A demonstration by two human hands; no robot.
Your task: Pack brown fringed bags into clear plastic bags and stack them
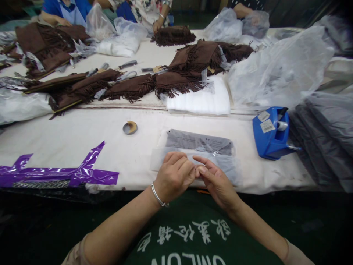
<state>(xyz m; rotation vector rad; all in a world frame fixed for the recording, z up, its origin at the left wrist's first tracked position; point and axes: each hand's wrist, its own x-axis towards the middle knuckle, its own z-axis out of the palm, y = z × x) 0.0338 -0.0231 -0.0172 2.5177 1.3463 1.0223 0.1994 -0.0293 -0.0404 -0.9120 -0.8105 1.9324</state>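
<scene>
My left hand (174,173), with a silver bangle at the wrist, is closed, its fingers curled in. My right hand (217,180) meets it fingertip to fingertip, thumb and a finger pinched together and another finger held out. Whatever lies between the fingertips, if anything, is too small or hidden to make out. Beneath and just beyond both hands, a clear plastic bag (198,143) with a folded grey item inside lies flat near the table's front edge. Small print and shiny creases show on the bag.
To the right stands a blue tape dispenser (263,136), beside stacked grey bagged items (325,136). A tape roll (129,127) and purple tape (55,175) lie left. Brown fringed pieces (132,86), white sheets (200,99) and plastic bags (278,70) cover the far side, where co-workers' hands show.
</scene>
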